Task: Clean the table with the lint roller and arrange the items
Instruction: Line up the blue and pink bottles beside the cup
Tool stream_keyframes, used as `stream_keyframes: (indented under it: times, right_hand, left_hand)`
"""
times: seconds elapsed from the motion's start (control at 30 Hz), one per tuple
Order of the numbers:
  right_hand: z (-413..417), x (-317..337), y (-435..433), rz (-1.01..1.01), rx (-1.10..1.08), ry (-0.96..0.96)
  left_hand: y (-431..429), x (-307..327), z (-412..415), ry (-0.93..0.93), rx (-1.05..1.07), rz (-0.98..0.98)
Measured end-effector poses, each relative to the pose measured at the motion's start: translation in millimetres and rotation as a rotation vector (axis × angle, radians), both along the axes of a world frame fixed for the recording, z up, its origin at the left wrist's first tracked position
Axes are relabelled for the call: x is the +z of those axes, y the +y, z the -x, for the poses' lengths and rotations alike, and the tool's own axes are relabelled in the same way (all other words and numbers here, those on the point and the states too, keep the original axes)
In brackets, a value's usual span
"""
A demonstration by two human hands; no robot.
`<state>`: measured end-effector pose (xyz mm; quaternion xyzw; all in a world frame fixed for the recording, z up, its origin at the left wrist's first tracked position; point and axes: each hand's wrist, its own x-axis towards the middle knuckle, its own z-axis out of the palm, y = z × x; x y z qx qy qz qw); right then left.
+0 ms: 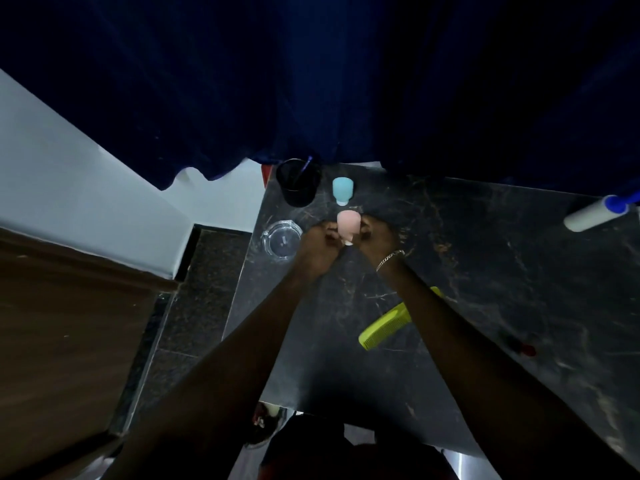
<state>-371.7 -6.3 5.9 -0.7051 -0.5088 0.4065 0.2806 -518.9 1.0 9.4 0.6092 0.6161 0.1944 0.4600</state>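
Note:
On the dark marble table (485, 271), my right hand (375, 237) grips a small pink bottle (348, 223) from its right side. My left hand (318, 244) has its fingers curled at the bottle's white cap on the left. A light blue bottle (343, 189) stands just behind the pink one. The white lint roller (592, 213) with a blue handle lies at the table's far right edge. A yellow-green comb (388, 323) lies nearer me, partly under my right forearm.
A black pen cup (299, 185) with a pen stands at the back left corner. A clear glass ashtray (281, 237) sits by the left edge. A small red object (524, 348) lies at the right. A dark blue curtain (311, 81) hangs behind.

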Motion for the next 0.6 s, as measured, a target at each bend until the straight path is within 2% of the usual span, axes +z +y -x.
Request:
stream_keyframes:
  times: [0.1,0.3,0.6]
  right_hand:
    - [13,-11,11,0.024,0.001,-0.050]
    - [29,-19,24,0.014,-0.019,-0.115]
    - [35,-40,26,-0.041,-0.026,-0.163]
  left_hand:
    - [13,-19,14,-0.067,-0.029,0.065]
    - [25,-20,20,-0.186,-0.089,0.192]
    - [25,-35,30,-0.209,-0.094,0.316]
